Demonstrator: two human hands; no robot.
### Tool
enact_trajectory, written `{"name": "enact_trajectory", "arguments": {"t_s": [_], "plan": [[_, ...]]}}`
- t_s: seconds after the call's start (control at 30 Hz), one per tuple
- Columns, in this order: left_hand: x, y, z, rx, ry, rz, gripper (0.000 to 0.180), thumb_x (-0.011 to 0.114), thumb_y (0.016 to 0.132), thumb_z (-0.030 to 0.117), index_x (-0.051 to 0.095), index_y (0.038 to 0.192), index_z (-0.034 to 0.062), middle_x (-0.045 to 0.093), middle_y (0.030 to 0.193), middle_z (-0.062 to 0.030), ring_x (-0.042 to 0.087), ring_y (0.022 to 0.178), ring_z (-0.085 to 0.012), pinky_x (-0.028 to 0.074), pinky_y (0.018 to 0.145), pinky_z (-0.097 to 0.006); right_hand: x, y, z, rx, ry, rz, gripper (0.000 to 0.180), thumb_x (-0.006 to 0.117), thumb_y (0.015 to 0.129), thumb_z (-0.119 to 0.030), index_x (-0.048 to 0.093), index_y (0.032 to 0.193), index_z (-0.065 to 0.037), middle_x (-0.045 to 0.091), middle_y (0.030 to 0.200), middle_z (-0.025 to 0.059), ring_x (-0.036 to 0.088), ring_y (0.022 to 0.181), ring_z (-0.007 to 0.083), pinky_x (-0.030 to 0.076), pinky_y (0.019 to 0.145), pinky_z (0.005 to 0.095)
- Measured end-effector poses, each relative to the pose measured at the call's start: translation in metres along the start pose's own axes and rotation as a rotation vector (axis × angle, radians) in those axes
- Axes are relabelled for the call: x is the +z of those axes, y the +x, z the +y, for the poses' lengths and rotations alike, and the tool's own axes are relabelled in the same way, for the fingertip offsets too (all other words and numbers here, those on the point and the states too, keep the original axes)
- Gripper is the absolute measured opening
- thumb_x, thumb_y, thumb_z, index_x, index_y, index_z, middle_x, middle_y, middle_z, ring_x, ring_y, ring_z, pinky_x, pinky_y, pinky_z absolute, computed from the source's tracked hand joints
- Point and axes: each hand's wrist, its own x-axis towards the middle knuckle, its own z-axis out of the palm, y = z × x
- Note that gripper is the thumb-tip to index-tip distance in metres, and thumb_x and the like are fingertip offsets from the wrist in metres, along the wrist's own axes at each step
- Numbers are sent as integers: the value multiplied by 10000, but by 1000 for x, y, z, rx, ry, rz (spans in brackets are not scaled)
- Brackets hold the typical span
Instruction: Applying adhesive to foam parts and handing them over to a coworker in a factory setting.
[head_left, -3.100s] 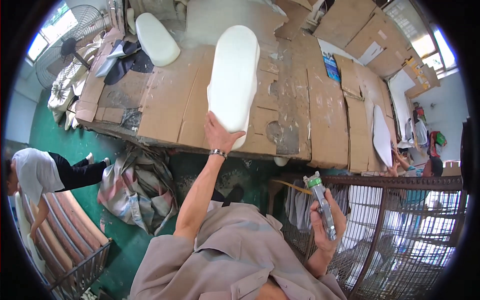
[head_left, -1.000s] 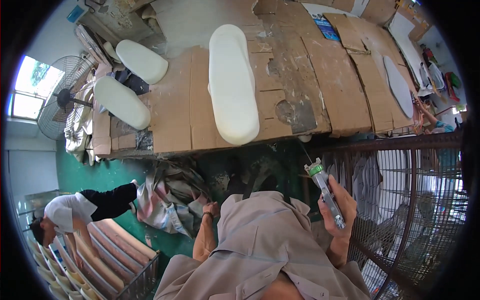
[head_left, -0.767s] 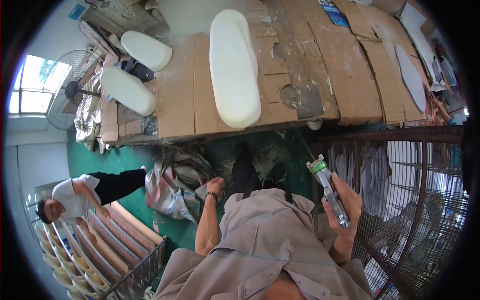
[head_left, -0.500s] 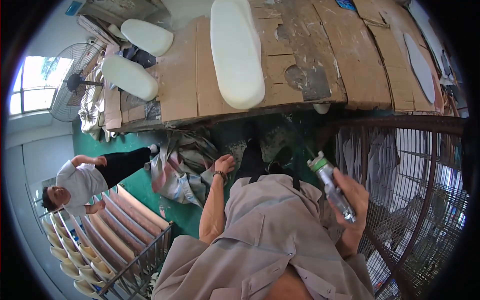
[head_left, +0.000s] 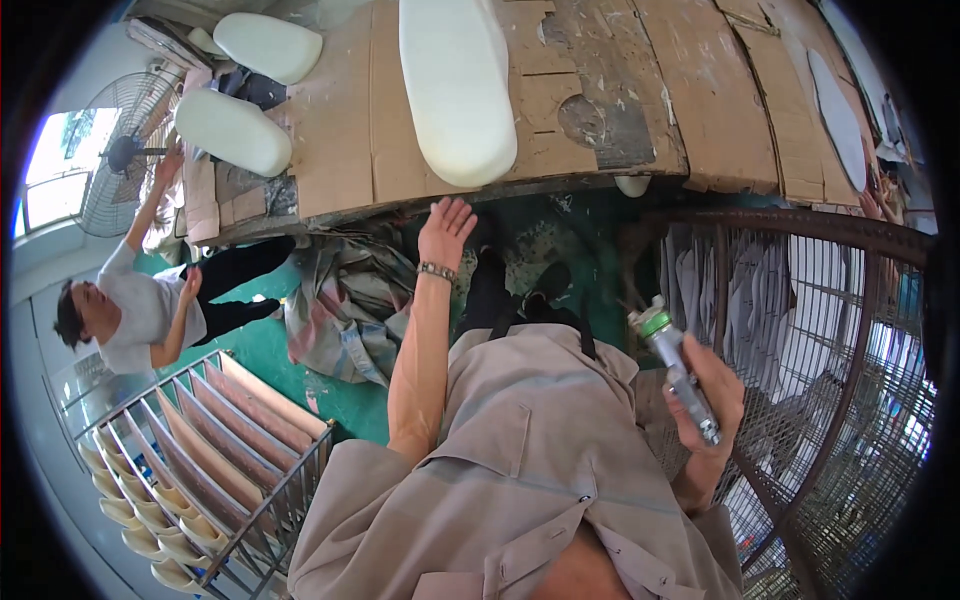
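My left hand (head_left: 447, 235) reaches forward with its fingers stretched out and nothing in it, just short of the table's front edge. Nearest to it is a long white sole-shaped block (head_left: 458, 105), lying on the cardboard-covered table with its rounded end at the edge. On the right, my right hand (head_left: 715, 390) is wrapped round a silver spray gun (head_left: 677, 368) with a green ring near its front. The gun is held in the air, apart from the table, beside a wire-mesh rack (head_left: 825, 450).
Two white rounded blocks (head_left: 235, 132) lie on the table's left side. A standing fan (head_left: 122, 155) is beyond, with a co-worker (head_left: 150, 305) near it. A shelf rack (head_left: 245, 455) stands lower left, crumpled sheeting (head_left: 350, 305) on the floor. A flat white sole-shaped piece (head_left: 838, 120) lies far right.
My left hand has risen toward the table and its fingers have opened out. The view has shifted slightly. The co-worker has raised an arm to the fan. The spray gun stays in my right hand.
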Motion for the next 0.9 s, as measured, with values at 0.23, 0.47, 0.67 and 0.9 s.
{"name": "enact_trajectory", "arguments": {"t_s": [0.23, 0.47, 0.67, 0.9], "plan": [[31, 16, 15, 27, -171, -83, 522, 495, 1042, 388, 468, 1341, -40, 565, 1312, -168, 519, 1268, -351, 394, 1145, -528, -9, -3, -1, 48, -52, 37, 480, 760, 783, -120, 663, 1205, 88, 685, 898, 199, 669, 710, 247, 496, 655, 295], [37, 30, 13, 31, -142, -128, 421, 540, 1034, 373, 549, 1313, 58, 594, 1291, -75, 549, 1228, -245, 467, 1052, -437, -13, 16, 1, -23, -240, 147, 463, 728, 874, -148, 622, 1254, 96, 681, 827, 160, 664, 683, 198, 519, 676, 286], [49, 31, 17, 45, -213, -224, 394, 648, 989, 305, 562, 1309, 93, 636, 1238, -43, 585, 1177, -212, 508, 998, -400, 2, 49, 1, 22, -200, 293, 467, 721, 894, -172, 612, 1269, 84, 688, 863, 136, 677, 726, 198, 538, 700, 294], [92, 20, 55, 99, -285, -276, 389, 697, 954, 196, 551, 1307, 118, 665, 1173, 25, 655, 918, -62, 470, 560, -129, 24, 93, -12, 6, -44, 250, 491, 673, 933, -127, 548, 1347, 105, 703, 937, 131, 678, 840, 179, 547, 743, 296]]}}
